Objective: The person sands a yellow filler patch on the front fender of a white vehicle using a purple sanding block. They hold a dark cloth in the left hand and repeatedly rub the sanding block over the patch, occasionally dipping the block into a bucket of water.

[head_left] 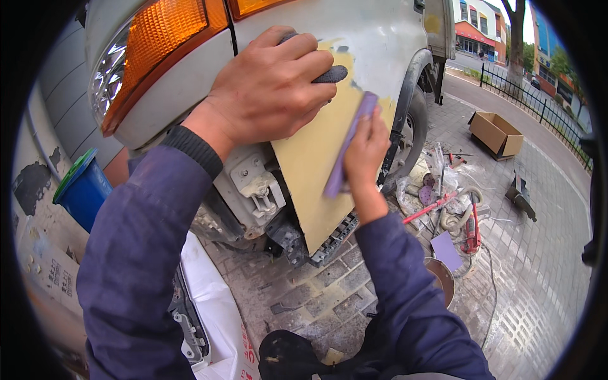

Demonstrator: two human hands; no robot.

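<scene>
I have the slim, straight purple sanding block (345, 152) slanting lengthwise from lower left to upper right on the yellow-coated body panel (304, 171) of a white-painted vehicle (380, 31), above grey brick paving (323, 285), the bare right hand (367, 149) pinching it, the bare left hand (272, 88) curled around a dark-grey rounded pad (332, 75).

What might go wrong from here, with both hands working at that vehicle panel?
The purple strip in the right hand could overrun the yellow patch and scuff the dark wheel-arch trim beside it. The left hand, gripping a dark grey pad, partly hides the patch's upper area, so uneven spots there may be missed. The thin cable on the paving might snag a foot if the person steps right.
</scene>
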